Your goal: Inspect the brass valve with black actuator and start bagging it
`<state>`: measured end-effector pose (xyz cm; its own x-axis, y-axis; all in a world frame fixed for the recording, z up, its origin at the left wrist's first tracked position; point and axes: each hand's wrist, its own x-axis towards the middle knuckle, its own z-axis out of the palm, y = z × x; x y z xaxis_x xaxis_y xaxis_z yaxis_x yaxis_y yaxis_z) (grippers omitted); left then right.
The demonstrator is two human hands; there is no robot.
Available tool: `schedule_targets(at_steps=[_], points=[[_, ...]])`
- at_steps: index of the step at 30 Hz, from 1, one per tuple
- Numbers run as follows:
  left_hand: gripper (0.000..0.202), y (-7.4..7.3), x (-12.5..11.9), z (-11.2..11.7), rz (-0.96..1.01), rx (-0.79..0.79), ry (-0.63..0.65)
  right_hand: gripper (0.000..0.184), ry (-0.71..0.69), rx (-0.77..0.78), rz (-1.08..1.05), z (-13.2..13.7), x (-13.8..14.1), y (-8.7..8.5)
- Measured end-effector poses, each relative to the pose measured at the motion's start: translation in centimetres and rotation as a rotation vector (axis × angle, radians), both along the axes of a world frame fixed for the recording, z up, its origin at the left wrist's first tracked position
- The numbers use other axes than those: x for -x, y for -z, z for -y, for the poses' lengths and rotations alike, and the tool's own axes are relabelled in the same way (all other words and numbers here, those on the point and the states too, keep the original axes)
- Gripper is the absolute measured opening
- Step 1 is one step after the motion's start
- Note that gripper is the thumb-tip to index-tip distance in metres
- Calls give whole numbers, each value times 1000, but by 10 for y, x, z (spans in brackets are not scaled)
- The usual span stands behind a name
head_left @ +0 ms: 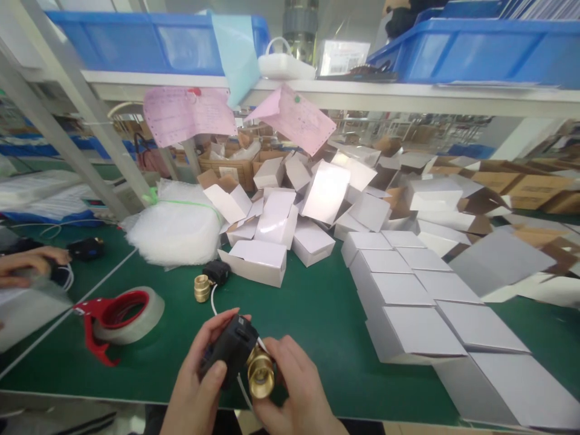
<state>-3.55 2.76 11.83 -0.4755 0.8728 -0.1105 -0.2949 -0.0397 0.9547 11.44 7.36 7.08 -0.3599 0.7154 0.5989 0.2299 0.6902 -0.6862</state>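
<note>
as left hand [199,377] clasps black housing [235,344], right hand [296,386] gripping shiny brass-coloured fitting [261,368], white cable [244,391]

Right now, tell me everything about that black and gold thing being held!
The gadget has a dark, plastic-looking casing, slanted, and a brass-coloured fitting, round opening facing the camera. A white cable shows below. At the front of the green table, the left hand grips the casing; the right hand holds the fitting.
</note>
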Motion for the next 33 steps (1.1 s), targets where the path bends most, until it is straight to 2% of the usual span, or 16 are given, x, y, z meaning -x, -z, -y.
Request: schedule_targets(at_steps=[4, 8, 12, 15, 18, 20, 22, 24, 25, 27, 29, 31, 33], points=[[66, 10, 8, 1, -7, -1, 30, 35, 14, -108, 12, -2, 2, -9], [65, 1, 2, 0, 42, 34, 28, 33, 36, -177, 9, -2, 4, -10], [62, -10, -6, 1, -13, 42, 21, 21, 59, -200, -2, -4, 6, 6], [59, -12, -7, 2, -72, 43, 44, 28, 103, -192, -22, -6, 8, 28], [57, -7, -3, 3, -47, 36, 44, 36, 109, -180, -67, -9, 7, 48], [57, 1, 2, 4, -90, 14, 70, 36, 63, -150, -102, -12, 5, 50], [61, 10, 9, 5, -170, -35, 114, 32, 2, -88, -114, -12, 4, 42], [68, 16, 16, 8, -189, -102, 178, 20, -41, 81, -135, -10, 3, 29], [72, 17, 19, 9, -181, -132, 211, 17, -75, 224, -174, -8, 4, 23], [73, 16, 22, 13, -183, -156, 240, 31, -196, 627, -322, -5, 7, 15], [68, 10, 21, 16, -206, -144, 224, 51, -411, 1064, -486, -3, 12, 14], [63, 4, 16, 16, -173, -126, 183, 59, -643, 1396, -658, -4, 20, 17], [61, 1, 10, 14, -71, -115, 149, 57, -874, 1494, -847, -7, 30, 21]])
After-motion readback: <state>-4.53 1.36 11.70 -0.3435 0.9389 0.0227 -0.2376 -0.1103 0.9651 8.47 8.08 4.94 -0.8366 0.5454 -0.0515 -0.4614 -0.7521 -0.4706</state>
